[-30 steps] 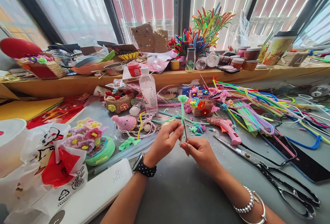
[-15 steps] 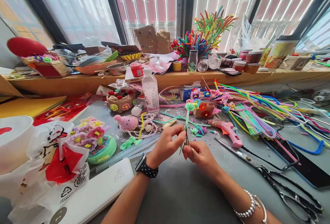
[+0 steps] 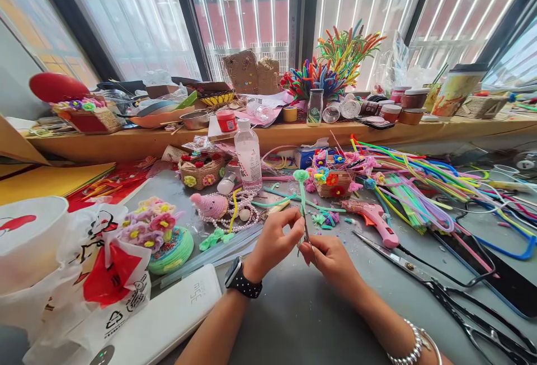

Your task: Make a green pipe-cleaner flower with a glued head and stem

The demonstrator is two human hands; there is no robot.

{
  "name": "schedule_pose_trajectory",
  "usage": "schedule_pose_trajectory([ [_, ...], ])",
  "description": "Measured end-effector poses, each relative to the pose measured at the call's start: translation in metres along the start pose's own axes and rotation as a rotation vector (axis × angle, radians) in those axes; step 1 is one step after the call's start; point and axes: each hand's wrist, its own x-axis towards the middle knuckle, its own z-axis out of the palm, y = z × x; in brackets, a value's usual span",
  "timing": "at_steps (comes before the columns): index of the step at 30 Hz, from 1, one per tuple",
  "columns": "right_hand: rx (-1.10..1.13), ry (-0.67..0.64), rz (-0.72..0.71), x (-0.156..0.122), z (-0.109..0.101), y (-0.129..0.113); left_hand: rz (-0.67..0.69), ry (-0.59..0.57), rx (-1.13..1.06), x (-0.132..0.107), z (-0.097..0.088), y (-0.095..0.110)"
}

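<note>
My left hand (image 3: 279,239) is closed, pinching the stem of a mint-green pipe-cleaner flower (image 3: 302,188). The flower stands upright, its fluffy head above my fingers. My right hand (image 3: 331,256) is closed on a slim dark metal tool (image 3: 307,229) with narrow arms, lying against the stem; whether it is tweezers or small scissors I cannot tell. Fingers hide part of the stem and most of the tool's grip. Just beyond my hands lie green and purple fuzzy scraps (image 3: 326,219) and a woven basket (image 3: 335,188) trimmed with small flowers.
To the right lie a pink glue gun (image 3: 371,222), large black-handled scissors (image 3: 444,289), and bundled pipe cleaners (image 3: 406,197). A clear bottle (image 3: 248,155) stands behind my left hand. On the left are a white power bank (image 3: 176,314), a plastic bag (image 3: 90,264) and a flower-topped green ball (image 3: 172,250).
The view has shifted slightly, so the surroundings sit a little lower and mostly further right. My hands keep their grips; the green flower's head leans slightly more to the left.
</note>
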Motion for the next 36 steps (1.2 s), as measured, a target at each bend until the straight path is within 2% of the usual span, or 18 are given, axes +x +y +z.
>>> schedule_pose_trajectory([
  [6, 0.005, 0.002, 0.013, 0.0006, 0.0002, 0.0003, 0.008, 0.065, 0.063, 0.0009, 0.0024, 0.0005],
  [10, -0.002, 0.03, 0.002, 0.0017, 0.0001, 0.0019, 0.026, 0.042, 0.082, 0.0004, 0.0029, 0.0006],
  [21, 0.121, -0.035, -0.006, -0.0016, 0.0004, 0.0013, 0.049, -0.003, 0.096, -0.0002, 0.0048, -0.0014],
  [30, -0.042, 0.055, 0.004, 0.001, 0.0011, 0.0047, 0.009, -0.011, 0.023, 0.0007, 0.002, 0.0025],
  [36, -0.07, 0.061, 0.001, 0.0017, 0.0017, 0.0068, -0.006, 0.015, 0.016, 0.001, 0.0039, 0.0021],
])
